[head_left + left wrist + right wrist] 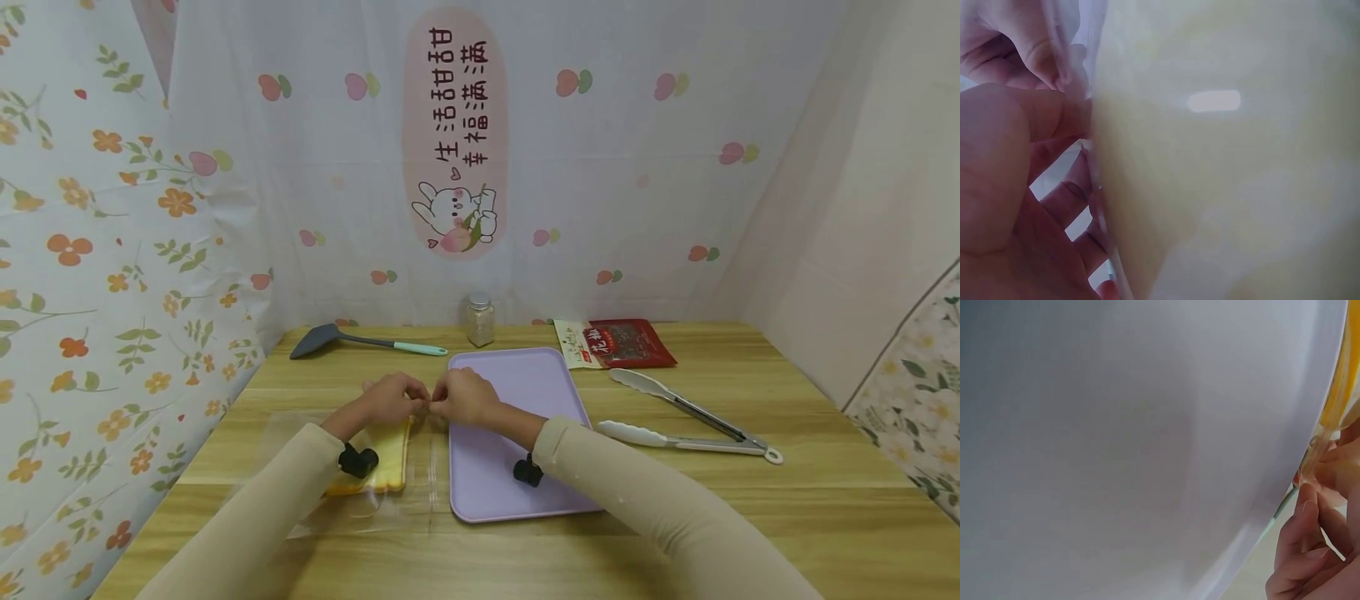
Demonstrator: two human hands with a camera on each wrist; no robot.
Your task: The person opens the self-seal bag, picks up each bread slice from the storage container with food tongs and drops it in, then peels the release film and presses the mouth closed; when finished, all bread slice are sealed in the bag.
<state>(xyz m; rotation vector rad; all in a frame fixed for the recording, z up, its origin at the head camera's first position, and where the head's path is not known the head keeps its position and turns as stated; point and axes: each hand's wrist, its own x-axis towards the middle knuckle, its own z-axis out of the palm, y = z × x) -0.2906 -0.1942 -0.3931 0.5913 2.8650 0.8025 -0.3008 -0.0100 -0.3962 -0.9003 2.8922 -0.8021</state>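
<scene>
A clear plastic zip bag [420, 510] lies flat at the left. A flat yellow thing with orange-brown edges [390, 475] shows through it. At the bag's far right corner, my left hand [390, 400] pinches the edge between thumb and fingers. My right hand [463, 396] pinches the same edge close beside it, fingertips nearly meeting the left ones. The clear film [1222, 187] fills most of the left wrist view. Under my right forearm is a lilac tray [480, 475], whose pale surface fills much of the right wrist view.
Behind the hands lie a spatula [360, 339] with a mint handle and a small glass jar [480, 321] with a lid. A red and cream spice packet [618, 343] is at the back right. White-tipped tongs [705, 421] lie spread right of the tray. Printed curtains hang around the table.
</scene>
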